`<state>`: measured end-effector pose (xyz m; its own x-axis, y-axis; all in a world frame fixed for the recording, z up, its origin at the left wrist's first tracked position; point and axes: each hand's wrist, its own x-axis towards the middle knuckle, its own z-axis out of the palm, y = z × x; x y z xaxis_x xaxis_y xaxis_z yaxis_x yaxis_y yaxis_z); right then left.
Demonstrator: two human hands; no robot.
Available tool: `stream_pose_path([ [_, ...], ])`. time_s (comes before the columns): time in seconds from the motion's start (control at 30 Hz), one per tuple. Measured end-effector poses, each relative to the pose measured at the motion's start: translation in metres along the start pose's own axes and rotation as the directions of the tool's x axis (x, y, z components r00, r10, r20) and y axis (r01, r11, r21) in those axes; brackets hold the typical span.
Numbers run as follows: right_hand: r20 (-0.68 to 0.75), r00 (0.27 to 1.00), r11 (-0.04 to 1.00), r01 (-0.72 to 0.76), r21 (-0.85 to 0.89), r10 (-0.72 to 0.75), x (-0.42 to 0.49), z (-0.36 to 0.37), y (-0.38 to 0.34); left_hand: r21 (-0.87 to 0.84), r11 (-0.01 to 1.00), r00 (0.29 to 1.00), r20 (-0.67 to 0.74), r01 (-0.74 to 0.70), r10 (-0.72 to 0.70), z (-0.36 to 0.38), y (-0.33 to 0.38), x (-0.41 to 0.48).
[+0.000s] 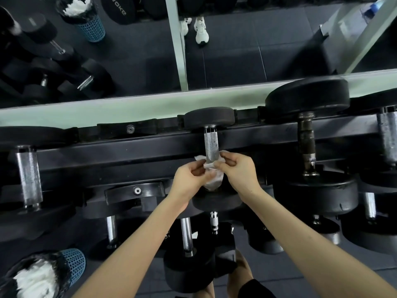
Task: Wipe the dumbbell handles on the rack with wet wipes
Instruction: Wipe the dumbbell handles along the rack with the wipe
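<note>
Bigger dumbbells point(309, 134) lie on both sides on the rack point(129, 155). The left hand point(189, 179) and right hand point(238, 171) both pinch a wet wipe point(211, 179) around the knurled handle point(211, 145).

Open rack rail point(120, 150) left of handle point(211, 145); large dumbbell point(306, 136) crowds right.

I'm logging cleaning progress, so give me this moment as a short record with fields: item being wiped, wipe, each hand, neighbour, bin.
item: small dumbbell on the top tier of the rack, knurled handle
wet wipe: white, wrapped round the near end of the handle
left hand: pinches the wipe from the left
right hand: pinches the wipe from the right
neighbour: larger dumbbell to the right, dark worn handle, untouched
bin: blue mesh bin, lower left, crumpled white material inside
</note>
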<state>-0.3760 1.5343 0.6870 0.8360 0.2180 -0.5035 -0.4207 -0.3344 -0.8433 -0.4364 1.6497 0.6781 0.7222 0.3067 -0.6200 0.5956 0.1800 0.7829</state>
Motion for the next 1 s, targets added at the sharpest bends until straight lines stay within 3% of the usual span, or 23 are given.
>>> stream_pose_path([
  [0.07, -0.044, 0.999, 1.000, 0.011, 0.007, -0.011, 0.005, 0.002, -0.005, 0.016, 0.999, 0.999, -0.019, -0.033, 0.033, -0.002, 0.000, 0.002],
  [0.2, -0.100, 0.994, 0.999, 0.035, 0.036, -0.031, 0.006, 0.006, -0.007, 0.066, 0.989, 0.967, -0.210, -0.134, 0.145, 0.006, 0.007, 0.006],
  [0.37, 0.080, 0.997, 1.000, -0.018, 0.007, 0.017, -0.004, -0.001, 0.005, 0.038, 0.982, 0.906, -0.379, -0.186, 0.186, 0.005, 0.015, 0.016],
  [0.47, -0.088, 0.995, 0.999, 0.046, -0.011, -0.047, 0.003, 0.004, 0.001, -0.084, 0.982, 0.898, -0.425, -0.169, 0.118, 0.009, 0.026, 0.029],
  [0.6, -0.234, 0.970, 0.995, 0.088, 0.056, -0.073, 0.025, 0.012, -0.014, -0.121, 0.982, 0.915, -0.395, -0.144, 0.085, 0.015, 0.033, 0.029],
  [0.7, -0.236, 0.972, 0.982, 0.048, 0.182, -0.003, 0.038, 0.016, -0.024, -0.089, 0.989, 0.962, -0.255, -0.121, 0.095, 0.012, 0.029, 0.018],
  [0.8, -0.198, 0.979, 0.954, 0.006, 0.299, 0.056, 0.031, 0.022, -0.024, -0.157, 0.987, 0.991, -0.131, -0.014, -0.007, 0.014, 0.024, 0.017],
  [1.0, -0.153, 0.984, 0.951, -0.044, 0.305, 0.095, 0.030, 0.026, -0.029, -0.346, 0.938, 0.968, -0.225, 0.029, -0.113, 0.026, 0.039, 0.024],
])
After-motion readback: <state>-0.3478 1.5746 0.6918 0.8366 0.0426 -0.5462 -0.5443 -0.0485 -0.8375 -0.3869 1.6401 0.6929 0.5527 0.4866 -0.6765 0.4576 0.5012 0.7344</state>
